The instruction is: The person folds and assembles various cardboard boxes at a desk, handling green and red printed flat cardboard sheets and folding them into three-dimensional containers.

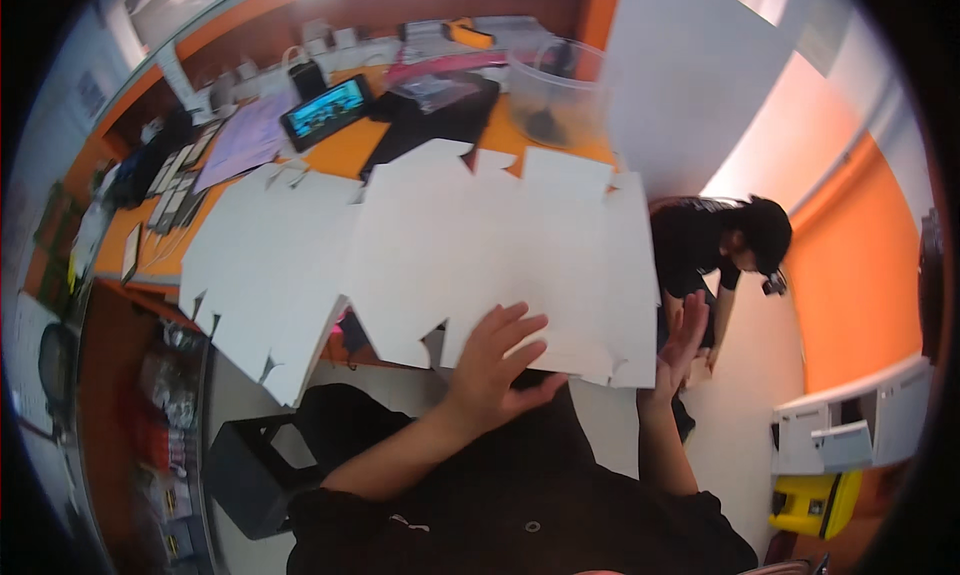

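Note:
A large white cardboard sheet (500, 245) with notched, cut-out edges lies flat on the orange table in front of me, its near edge reaching past the table's front. My left hand (497, 363) is open with fingers spread, over the sheet's near edge; whether it presses on the card I cannot tell. At the sheet's right edge, my right hand (680, 343) is held upright and open, fingers extended, with nothing in it. Further left, more white notched cardboard (270, 250) rests beside the first sheet, looking like a stack at its near side.
Behind the sheets are a lit phone (328, 112), a black bag (440, 115) and a clear plastic bucket (556, 100). A black stool (250, 480) stands at the lower left. A person in black (690, 240) bends down close to my right hand. A yellow case (815, 502) sits at the right.

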Demonstrator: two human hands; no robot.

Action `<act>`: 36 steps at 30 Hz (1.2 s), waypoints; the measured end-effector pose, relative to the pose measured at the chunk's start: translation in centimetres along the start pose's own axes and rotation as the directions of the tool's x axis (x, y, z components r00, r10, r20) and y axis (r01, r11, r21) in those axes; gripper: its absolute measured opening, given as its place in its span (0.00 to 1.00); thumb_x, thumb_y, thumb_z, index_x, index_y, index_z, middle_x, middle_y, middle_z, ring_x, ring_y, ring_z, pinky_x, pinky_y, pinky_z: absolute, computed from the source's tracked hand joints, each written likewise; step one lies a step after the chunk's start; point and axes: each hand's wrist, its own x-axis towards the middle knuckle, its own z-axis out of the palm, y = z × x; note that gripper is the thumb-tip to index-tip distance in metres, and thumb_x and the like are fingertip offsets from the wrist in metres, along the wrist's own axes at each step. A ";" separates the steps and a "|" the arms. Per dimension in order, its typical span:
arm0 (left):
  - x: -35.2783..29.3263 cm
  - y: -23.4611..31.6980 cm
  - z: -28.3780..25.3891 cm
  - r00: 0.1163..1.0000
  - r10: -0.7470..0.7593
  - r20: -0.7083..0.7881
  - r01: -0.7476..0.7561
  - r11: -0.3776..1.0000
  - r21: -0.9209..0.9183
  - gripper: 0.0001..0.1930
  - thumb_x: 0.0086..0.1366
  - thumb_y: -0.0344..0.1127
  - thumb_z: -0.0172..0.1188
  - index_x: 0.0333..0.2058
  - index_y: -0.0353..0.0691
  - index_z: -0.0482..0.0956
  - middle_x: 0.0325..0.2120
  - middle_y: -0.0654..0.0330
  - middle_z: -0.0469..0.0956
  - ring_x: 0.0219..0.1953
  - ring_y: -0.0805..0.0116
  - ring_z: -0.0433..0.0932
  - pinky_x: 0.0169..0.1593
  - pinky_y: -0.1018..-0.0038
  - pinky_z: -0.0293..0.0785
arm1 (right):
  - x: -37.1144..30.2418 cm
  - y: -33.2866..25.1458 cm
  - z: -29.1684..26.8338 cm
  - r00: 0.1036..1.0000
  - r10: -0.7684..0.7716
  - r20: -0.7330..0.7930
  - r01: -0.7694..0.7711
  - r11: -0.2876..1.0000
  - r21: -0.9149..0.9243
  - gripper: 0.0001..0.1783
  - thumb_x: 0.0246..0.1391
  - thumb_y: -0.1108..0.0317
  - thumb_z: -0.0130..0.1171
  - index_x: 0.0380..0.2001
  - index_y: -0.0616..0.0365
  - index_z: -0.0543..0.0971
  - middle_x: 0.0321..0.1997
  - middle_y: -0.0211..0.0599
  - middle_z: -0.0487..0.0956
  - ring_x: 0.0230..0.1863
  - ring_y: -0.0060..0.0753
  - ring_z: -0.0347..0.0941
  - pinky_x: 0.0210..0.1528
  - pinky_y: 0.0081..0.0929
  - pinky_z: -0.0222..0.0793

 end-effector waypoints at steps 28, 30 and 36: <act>3.3 1.5 -0.6 0.916 -0.177 0.361 0.138 0.982 0.130 0.18 0.49 0.18 0.53 0.40 0.36 0.78 0.38 0.56 0.76 0.42 0.56 0.75 0.45 0.63 0.73 | 6.2 -7.0 -1.6 0.761 -0.079 0.644 0.473 0.747 -0.468 0.19 0.33 0.73 0.68 0.35 0.53 0.78 0.35 0.33 0.78 0.41 0.37 0.77 0.50 0.41 0.70; 3.5 1.6 -0.7 0.913 -0.176 0.368 0.140 0.982 0.123 0.18 0.49 0.17 0.53 0.41 0.36 0.78 0.38 0.56 0.76 0.42 0.56 0.75 0.44 0.63 0.72 | 7.1 -7.2 -1.6 0.752 -0.007 0.659 0.427 0.766 -0.480 0.17 0.36 0.74 0.68 0.35 0.55 0.77 0.33 0.34 0.77 0.39 0.36 0.77 0.46 0.36 0.71; 3.9 1.3 -1.0 0.904 -0.161 0.396 0.127 0.986 0.110 0.17 0.49 0.17 0.53 0.40 0.35 0.77 0.37 0.56 0.76 0.41 0.56 0.75 0.44 0.63 0.72 | 10.1 -6.8 -0.4 0.720 0.395 0.571 -0.086 0.867 -0.490 0.15 0.46 0.70 0.67 0.37 0.57 0.74 0.29 0.35 0.76 0.30 0.35 0.75 0.41 0.28 0.69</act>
